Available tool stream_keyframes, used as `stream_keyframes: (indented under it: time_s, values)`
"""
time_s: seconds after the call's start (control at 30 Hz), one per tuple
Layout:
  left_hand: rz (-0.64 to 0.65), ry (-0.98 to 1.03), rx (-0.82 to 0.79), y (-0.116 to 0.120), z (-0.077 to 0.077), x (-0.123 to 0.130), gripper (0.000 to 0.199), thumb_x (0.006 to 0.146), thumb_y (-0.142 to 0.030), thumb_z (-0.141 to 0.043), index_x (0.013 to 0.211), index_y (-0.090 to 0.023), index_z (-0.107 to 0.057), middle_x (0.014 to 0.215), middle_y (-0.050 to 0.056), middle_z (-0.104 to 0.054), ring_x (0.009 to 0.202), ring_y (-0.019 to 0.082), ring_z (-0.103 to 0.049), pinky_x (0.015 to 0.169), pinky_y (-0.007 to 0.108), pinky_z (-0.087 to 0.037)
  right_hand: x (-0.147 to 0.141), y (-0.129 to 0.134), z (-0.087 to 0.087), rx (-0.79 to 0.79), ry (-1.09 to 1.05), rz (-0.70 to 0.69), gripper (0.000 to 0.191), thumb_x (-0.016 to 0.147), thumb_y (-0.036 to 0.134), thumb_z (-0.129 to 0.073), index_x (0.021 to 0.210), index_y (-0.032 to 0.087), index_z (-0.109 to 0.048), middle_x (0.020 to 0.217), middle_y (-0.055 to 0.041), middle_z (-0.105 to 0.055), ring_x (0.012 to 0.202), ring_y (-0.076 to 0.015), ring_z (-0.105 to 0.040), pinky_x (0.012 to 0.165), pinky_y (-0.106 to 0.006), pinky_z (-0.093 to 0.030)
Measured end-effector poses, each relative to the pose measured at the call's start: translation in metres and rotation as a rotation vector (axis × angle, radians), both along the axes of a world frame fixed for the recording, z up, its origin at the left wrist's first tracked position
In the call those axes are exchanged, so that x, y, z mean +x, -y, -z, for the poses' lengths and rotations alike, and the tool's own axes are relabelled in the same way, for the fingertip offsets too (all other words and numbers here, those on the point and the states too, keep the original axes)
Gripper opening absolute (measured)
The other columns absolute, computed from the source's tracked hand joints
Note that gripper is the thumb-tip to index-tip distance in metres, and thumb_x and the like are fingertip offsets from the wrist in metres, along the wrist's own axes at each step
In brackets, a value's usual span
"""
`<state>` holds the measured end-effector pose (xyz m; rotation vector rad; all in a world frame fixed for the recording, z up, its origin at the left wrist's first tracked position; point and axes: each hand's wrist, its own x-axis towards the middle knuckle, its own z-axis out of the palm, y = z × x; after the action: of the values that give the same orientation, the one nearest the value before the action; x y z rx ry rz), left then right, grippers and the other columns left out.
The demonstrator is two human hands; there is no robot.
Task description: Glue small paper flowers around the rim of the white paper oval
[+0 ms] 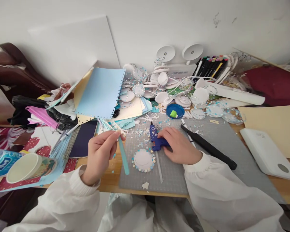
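Left hand (102, 151) has a proper pinch going: thumb and index fingertip are pressed together on the top end of a teal strip (124, 158), with the other fingers curled in toward the palm. The strip hangs down at a slant from that pinch, over the left side of the grey cutting mat (174, 180). It's flat, narrow, pretty much straight, and rounded off at the bottom end.

Right hand (180, 146) is palm down over the handle of a blue glue gun (156, 138), fingers half bent and touching it. Can't tell how tightly they wrap it, since the hand covers most of the handle. The gun is on the mat with its dark nozzle pointing away from the person, and there are some pale specks on the barrel. A translucent stick (159, 170) runs from just below the gun toward the near edge of the mat.

Between the two hands, a bit closer to the person, there's a round white disc (143, 159) lying flat, its rim trimmed with little blue, white and cream stars. Loose bits of the same sort are scattered beyond it, and a long black tool (211, 148) lies off to the right.
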<state>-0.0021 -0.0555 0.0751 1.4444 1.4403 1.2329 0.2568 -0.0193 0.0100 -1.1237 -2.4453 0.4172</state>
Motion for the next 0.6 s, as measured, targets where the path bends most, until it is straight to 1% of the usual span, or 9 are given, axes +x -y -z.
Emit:
stream_keyframes:
  time_s: [0.1,0.17,0.23,0.3,0.37,0.43,0.5,0.6]
  values:
    - [-0.065,-0.043,-0.017,0.012,0.001,-0.019,0.031,0.089,-0.032,-0.053,0.063,-0.018,-0.063,0.036,-0.007,-0.029,0.039,0.009,-0.028,0.061,0.027,-0.044,0.007,-0.004,0.002,-0.051,-0.088,-0.064,0.029,0.079,0.006,-0.051,0.105,0.02,-0.049,0.106,-0.0102,-0.055,0.1,-0.0242,-0.052,0.087,-0.04,-0.045]
    - [-0.106,-0.046,-0.042,0.02,0.004,-0.029,0.031,0.09,-0.032,-0.052,0.065,-0.019,-0.064,0.037,-0.007,-0.029,0.039,0.009,-0.026,0.061,0.027,-0.043,0.011,-0.007,0.005,-0.045,-0.173,-0.051,0.026,0.081,0.007,-0.051,0.104,0.021,-0.049,0.104,-0.009,-0.055,0.097,-0.0221,-0.054,0.084,-0.038,-0.047]
    - [-0.128,-0.046,-0.061,0.028,0.005,-0.036,0.031,0.089,-0.032,-0.053,0.063,-0.019,-0.063,0.037,-0.007,-0.028,0.04,0.009,-0.027,0.065,0.027,-0.045,0.015,-0.012,0.009,0.001,-0.289,0.036,0.024,0.082,0.01,-0.051,0.103,0.021,-0.048,0.101,-0.0076,-0.055,0.09,-0.0202,-0.055,0.079,-0.037,-0.048]
    - [-0.133,-0.065,-0.076,0.035,0.006,-0.042,0.033,0.089,-0.032,-0.053,0.06,-0.019,-0.061,0.037,-0.006,-0.028,0.04,0.01,-0.029,0.066,0.028,-0.046,0.018,-0.017,0.015,0.041,-0.418,0.167,0.023,0.083,0.015,-0.052,0.105,0.022,-0.047,0.1,-0.007,-0.054,0.086,-0.0193,-0.057,0.076,-0.036,-0.049]
    - [-0.138,-0.082,-0.083,0.041,0.007,-0.046,0.033,0.088,-0.032,-0.053,0.059,-0.019,-0.061,0.036,-0.006,-0.029,0.04,0.011,-0.03,0.061,0.028,-0.045,0.02,-0.022,0.022,0.027,-0.525,0.281,0.024,0.085,0.02,-0.052,0.107,0.022,-0.044,0.1,-0.0069,-0.054,0.082,-0.0186,-0.059,0.071,-0.035,-0.051]
    - [-0.147,-0.095,-0.085,0.045,0.009,-0.047,0.032,0.088,-0.032,-0.053,0.06,-0.019,-0.062,0.036,-0.005,-0.029,0.04,0.011,-0.03,0.055,0.027,-0.042,0.023,-0.026,0.028,-0.018,-0.593,0.357,0.027,0.086,0.024,-0.051,0.111,0.021,-0.041,0.094,-0.0056,-0.056,0.074,-0.0177,-0.06,0.064,-0.033,-0.051]
    - [-0.143,-0.095,-0.097,0.047,0.011,-0.046,0.031,0.088,-0.033,-0.053,0.062,-0.019,-0.063,0.036,-0.006,-0.028,0.039,0.011,-0.028,0.053,0.027,-0.04,0.025,-0.03,0.034,-0.032,-0.612,0.411,0.029,0.087,0.026,-0.05,0.113,0.021,-0.039,0.088,-0.0044,-0.057,0.07,-0.018,-0.061,0.06,-0.033,-0.051]
    - [-0.108,-0.058,-0.117,0.043,0.016,-0.04,0.032,0.089,-0.034,-0.052,0.064,-0.019,-0.064,0.036,-0.006,-0.029,0.038,0.009,-0.026,0.051,0.025,-0.039,0.026,-0.032,0.038,0.021,-0.551,0.456,0.03,0.085,0.027,-0.051,0.113,0.021,-0.04,0.089,-0.0071,-0.059,0.074,-0.0208,-0.062,0.065,-0.038,-0.052]
